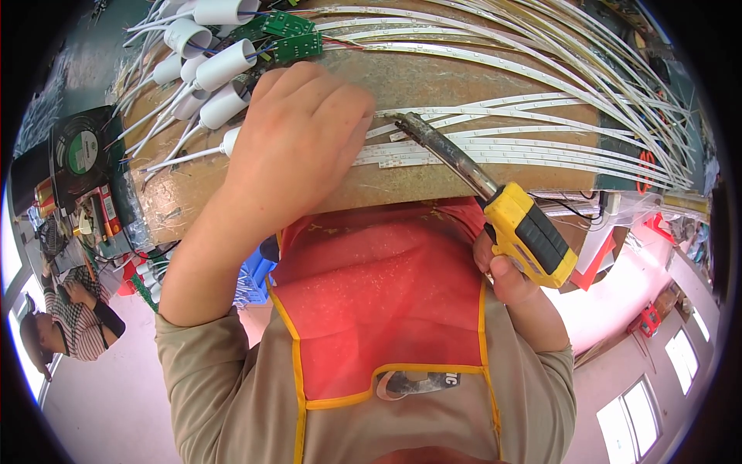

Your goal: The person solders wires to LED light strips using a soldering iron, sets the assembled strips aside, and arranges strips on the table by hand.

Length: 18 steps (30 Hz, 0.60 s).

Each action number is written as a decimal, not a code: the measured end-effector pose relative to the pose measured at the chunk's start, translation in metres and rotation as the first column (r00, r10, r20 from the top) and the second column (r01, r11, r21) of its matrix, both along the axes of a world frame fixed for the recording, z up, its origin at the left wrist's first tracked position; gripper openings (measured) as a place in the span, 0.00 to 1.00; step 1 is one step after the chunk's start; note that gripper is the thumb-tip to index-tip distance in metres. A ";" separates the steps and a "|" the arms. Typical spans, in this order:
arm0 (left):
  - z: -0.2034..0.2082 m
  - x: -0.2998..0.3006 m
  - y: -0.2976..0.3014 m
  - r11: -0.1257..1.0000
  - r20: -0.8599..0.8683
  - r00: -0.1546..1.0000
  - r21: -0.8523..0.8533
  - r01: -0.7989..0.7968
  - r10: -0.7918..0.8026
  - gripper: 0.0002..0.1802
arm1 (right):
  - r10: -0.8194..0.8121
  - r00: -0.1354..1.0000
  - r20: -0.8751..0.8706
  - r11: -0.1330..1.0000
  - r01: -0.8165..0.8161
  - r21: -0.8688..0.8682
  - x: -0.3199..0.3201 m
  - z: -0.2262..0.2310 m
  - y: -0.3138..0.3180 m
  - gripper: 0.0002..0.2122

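Note:
My right hand (510,277) grips a yellow and black soldering gun (535,236) by its handle. Its long, darkened metal barrel points up and left, and the tip comes close to the ends of white LED strips (464,151) lying on the brown board. My left hand (309,127) is closed over the work left of that tip, knuckles up. What its fingertips pinch is hidden under the hand. A white plastic tube (229,141) with a white wire sticks out beside my left wrist. Green circuit boards (297,46) lie just beyond my left knuckles.
Several white sockets (224,66) with wires are heaped at the far left of the brown board (182,205). More LED strips (541,66) curve along the far right. A black fan (81,151) stands at left. Orange-handled scissors (644,170) lie at right. Another person (66,325) sits at far left.

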<state>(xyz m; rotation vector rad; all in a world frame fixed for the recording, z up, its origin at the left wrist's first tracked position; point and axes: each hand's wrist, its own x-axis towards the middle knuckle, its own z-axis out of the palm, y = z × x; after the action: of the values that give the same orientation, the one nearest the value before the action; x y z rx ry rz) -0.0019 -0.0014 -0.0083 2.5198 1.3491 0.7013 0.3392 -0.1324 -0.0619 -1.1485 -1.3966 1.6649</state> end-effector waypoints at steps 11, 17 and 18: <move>-0.008 0.006 0.003 0.990 -0.002 1.000 0.139 -0.012 0.012 0.08 | -0.007 0.996 -0.089 1.000 0.005 -0.019 0.002 -0.003 -0.004 0.21; -0.006 0.008 0.003 0.994 -0.011 0.999 0.105 -0.040 0.041 0.06 | -0.044 0.995 -0.088 0.999 0.044 0.000 -0.001 -0.004 -0.005 0.20; -0.006 0.009 0.003 0.994 -0.010 0.999 0.101 -0.044 0.045 0.06 | -0.048 0.996 -0.079 0.999 0.048 -0.011 -0.002 -0.002 -0.005 0.19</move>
<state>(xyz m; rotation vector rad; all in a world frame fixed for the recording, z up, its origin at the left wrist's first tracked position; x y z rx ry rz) 0.0068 0.0019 -0.0142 2.5827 1.4121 0.7831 0.3374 -0.1370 -0.0636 -1.1002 -1.3035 1.6662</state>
